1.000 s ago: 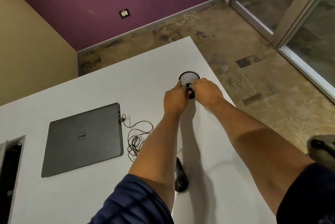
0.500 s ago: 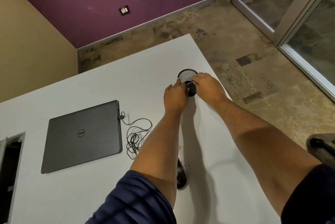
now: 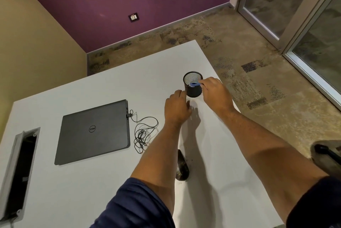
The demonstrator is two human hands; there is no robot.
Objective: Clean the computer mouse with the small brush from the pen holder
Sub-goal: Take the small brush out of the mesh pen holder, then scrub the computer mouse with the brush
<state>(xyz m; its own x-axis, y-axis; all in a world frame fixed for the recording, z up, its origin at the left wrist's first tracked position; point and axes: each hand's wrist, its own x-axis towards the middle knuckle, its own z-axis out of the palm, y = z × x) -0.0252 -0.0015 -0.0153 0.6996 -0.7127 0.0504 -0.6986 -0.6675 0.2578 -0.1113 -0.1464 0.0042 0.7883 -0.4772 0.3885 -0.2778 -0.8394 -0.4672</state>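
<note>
A black mesh pen holder [image 3: 194, 90] stands upright near the table's far right edge. My right hand [image 3: 215, 91] reaches over its rim, fingertips pinched on a small blue brush [image 3: 194, 84] at the holder's mouth. Just left of the holder, my left hand [image 3: 177, 108] hovers with loosely curled fingers, apart from the holder and holding nothing. A black computer mouse [image 3: 182, 167], speckled with dirt, lies near me on the white table [image 3: 92, 191], partly hidden behind my left forearm.
A closed grey laptop [image 3: 94, 132] lies to the left, with a tangled black cable [image 3: 144, 133] plugged into its side. An open cable slot [image 3: 18, 170] sits at the table's left edge. The table's right edge drops to patterned floor; a chair part [image 3: 326, 155] shows at right.
My left hand has let go of the pen holder and drawn back toward me. My right hand now pinches the blue brush at the rim. The camera shifted slightly.
</note>
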